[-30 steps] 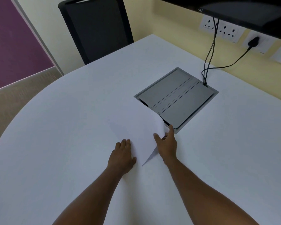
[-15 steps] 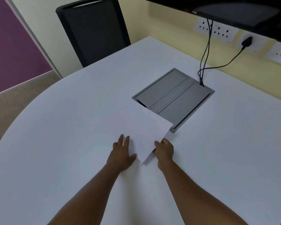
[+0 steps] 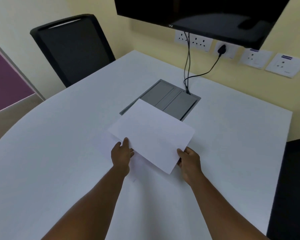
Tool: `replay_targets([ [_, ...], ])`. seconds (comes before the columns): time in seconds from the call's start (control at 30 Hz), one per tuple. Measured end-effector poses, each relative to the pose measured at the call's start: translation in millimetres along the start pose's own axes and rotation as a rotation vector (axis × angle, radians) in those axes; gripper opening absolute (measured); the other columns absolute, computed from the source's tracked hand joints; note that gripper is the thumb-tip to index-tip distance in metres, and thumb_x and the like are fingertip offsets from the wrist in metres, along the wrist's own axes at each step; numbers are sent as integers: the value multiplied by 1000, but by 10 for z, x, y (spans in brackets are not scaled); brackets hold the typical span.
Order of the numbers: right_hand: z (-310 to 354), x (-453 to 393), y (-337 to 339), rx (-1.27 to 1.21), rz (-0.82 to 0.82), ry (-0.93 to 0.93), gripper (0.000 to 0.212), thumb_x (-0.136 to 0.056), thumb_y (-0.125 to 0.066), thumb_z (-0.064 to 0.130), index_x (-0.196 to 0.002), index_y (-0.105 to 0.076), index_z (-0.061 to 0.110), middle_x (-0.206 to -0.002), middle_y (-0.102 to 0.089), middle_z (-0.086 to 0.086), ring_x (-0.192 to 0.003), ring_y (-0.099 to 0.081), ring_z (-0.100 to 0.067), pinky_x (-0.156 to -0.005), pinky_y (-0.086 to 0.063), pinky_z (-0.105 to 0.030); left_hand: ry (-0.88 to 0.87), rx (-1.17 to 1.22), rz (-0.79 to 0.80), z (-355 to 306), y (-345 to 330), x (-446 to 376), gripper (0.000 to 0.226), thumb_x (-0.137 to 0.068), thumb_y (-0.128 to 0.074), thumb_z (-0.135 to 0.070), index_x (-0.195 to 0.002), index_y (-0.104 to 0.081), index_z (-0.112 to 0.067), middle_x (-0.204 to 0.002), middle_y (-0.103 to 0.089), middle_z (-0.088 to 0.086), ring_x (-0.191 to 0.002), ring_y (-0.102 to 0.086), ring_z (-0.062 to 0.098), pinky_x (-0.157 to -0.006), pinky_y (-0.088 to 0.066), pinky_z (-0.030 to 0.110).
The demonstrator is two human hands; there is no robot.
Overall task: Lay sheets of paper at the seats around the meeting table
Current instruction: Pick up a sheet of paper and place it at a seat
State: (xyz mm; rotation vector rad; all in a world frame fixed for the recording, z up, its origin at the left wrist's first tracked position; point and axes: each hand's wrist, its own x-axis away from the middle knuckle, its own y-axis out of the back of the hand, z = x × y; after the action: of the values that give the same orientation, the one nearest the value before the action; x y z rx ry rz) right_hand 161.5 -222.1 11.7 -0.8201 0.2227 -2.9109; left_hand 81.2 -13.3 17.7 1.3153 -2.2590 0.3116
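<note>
Sheet (image 3: pixel 152 135) lifted off desk (image 3: pixel 59 144) since earlier; near corner pinched by right hand (image 3: pixel 189 161), left edge gripped by left hand (image 3: pixel 121 153).

Small pale "vu" logo on the lower bezel of the black wall-mounted screen (image 3: pixel 197 13), far beyond both hands, blue labels on two white wall socket plates (image 3: pixel 255 57) beyond the right hand, lettering too blurred to read
</note>
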Motion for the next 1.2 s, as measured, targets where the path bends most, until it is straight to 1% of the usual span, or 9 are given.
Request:
replay_targets([
  [0.07, 91, 7, 204, -20, -1, 14, 20, -95, -57, 4, -94, -72, 17, -100, -75, -3, -91, -71, -21, -78, -57, -32, -12, 37, 11, -21, -151, 100, 30, -92, -62, -35, -76, -64, -9, -78, -65, 5, -77, -69, 24, -93, -57, 42],
  [0.17, 226, -20, 504, -38, -47, 46, 18, -96, -57, 4, -95, -72, 14, -100, -75, -5, -88, -71, -21, -76, -57, -30, -101, -4, 14, -3, -395, 219, 38, -91, -62, -25, -59, -49, -9, -63, -56, 4, -63, -63, 20, -88, -59, 41],
  [0.37, 460, -171, 1056, -39, -162, 110, 13, -95, -61, 7, -97, -72, 13, -99, -75, -6, -84, -71, -20, -74, -58, -30, -171, -72, 78, 50, -893, 438, 27, -91, -62, -20, -68, -54, -7, -68, -62, 6, -67, -64, 20, -80, -58, 38],
  [0.53, 635, -331, 1495, -17, -333, 159, 10, -92, -66, 11, -97, -74, 9, -99, -75, -13, -85, -68, -26, -84, -56, -40, -131, -84, 156, 190, -1281, 600, 19, -90, -65, -19, -75, -65, -7, -74, -68, 5, -68, -63, 18, -75, -58, 32],
  [0.7, 662, -427, 1905, -12, -457, 174, 14, -90, -68, 13, -79, -73, 19, -85, -73, -1, -68, -64, -15, -65, -52, -28, -142, -126, 217, 372, -1626, 720, 22, -92, -64, -19, -72, -68, -12, -75, -69, 2, -64, -63, 15, -68, -56, 28],
  [0.83, 541, -555, 2167, 53, -545, 131, 15, -92, -64, 14, -79, -70, 11, -81, -68, -2, -74, -59, -19, -74, -52, -34, -161, -173, 256, 479, -1889, 747, 19, -92, -65, -20, -76, -69, -10, -76, -70, 2, -63, -63, 14, -62, -52, 26],
  [1.03, 385, -783, 2577, 224, -655, 80, 19, -92, -61, 13, -80, -65, -1, -72, -58, -4, -68, -50, -20, -67, -43, -28, -153, -256, 299, 665, -2289, 745, 20, -91, -67, -24, -73, -70, -14, -77, -73, -1, -63, -65, 16, -62, -52, 28],
  [1.13, 412, -857, 2706, 298, -705, 80, 13, -90, -66, 13, -77, -65, 11, -70, -59, 5, -65, -54, -15, -64, -47, -27, -127, -303, 290, 801, -2366, 743, 21, -90, -69, -26, -71, -70, -16, -74, -73, -2, -63, -66, 16, -69, -56, 33],
  [1.2, 452, -893, 2731, 349, -715, 78, 4, -89, -68, 15, -90, -69, 11, -80, -64, 4, -79, -62, -19, -74, -53, -33, -125, -346, 269, 867, -2391, 725, 24, -89, -69, -27, -68, -71, -17, -70, -72, -2, -62, -67, 17, -72, -57, 35],
])
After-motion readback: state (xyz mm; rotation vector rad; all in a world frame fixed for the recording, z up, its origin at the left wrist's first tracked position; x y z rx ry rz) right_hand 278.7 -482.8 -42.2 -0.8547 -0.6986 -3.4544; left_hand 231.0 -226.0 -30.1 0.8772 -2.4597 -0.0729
